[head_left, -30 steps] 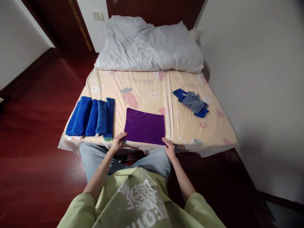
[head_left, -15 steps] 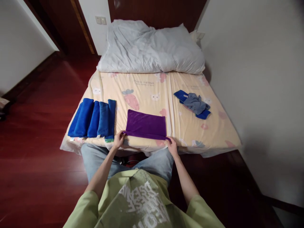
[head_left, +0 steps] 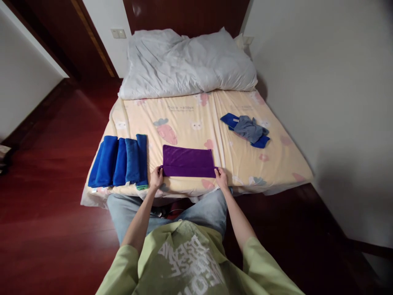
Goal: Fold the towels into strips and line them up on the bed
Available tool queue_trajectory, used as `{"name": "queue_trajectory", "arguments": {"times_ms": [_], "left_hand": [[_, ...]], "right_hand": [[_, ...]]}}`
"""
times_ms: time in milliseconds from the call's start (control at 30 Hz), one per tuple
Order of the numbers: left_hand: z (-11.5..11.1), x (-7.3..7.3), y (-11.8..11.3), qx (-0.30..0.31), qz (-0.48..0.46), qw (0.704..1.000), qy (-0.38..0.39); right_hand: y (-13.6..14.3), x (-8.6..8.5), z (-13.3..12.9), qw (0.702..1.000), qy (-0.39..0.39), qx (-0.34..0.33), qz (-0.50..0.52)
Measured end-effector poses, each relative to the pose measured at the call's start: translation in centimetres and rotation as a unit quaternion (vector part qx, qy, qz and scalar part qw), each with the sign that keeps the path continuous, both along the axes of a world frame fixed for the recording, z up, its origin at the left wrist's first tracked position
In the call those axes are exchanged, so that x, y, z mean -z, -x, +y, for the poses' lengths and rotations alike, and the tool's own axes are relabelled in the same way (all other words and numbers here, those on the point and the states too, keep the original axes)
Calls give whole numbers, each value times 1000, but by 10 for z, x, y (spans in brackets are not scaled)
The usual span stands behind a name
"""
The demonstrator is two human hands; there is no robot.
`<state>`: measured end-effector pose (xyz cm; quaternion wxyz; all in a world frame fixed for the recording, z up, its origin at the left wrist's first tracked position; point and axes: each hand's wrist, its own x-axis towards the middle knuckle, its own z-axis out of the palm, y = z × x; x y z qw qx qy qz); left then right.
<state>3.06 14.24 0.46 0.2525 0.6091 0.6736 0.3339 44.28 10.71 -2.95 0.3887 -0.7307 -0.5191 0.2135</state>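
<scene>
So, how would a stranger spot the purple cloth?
Find the pale yellow bed and look along its near edge. Between the left hand and right hand lies a flat cloth, its near strip folded over. Its purple sets it apart from the row of blue cloths to its left and the grey-and-blue heap to its right.

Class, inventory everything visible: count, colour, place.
Bed: one, yellowish sheet, centre
Cloth: one, purple, bed's near edge
Folded cloths: five, blue, near left
Cloth pile: one, blue and grey, right
Bedding: one heap, white, far end
Headboard: one, brown, behind bedding
Door: one, brown, upper left
Wall plates: several, pale, flanking headboard
Walls: several, pale, around
Floor: one, red, below
Edge items: unclear, dark and pale, left
Jeans: one pair, blue, below
Shirt: one, green, bottom
Left hand: one, bare, holding cloth
Right hand: one, bare, holding cloth
</scene>
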Motion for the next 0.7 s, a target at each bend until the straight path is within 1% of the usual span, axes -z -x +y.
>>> {"name": "queue_trajectory", "arguments": {"times_ms": [167,300,400,567,700], "left_hand": [[7,1,-3,-13,15,1000,0],[8,-1,-4,-14,33,999,-12],[6,-2,-4,-15,38,999,-22],[3,-2,-2,-22,38,999,-14],[3,-1,-3,-15,39,999,-14]], "right_hand": [[1,0,4,999,12,14,-45],[1,1,5,997,-27,27,-67],[0,2,5,997,-44,27,-64],[1,1,5,999,-13,29,-40],[2,-1,4,999,-21,33,-23]]}}
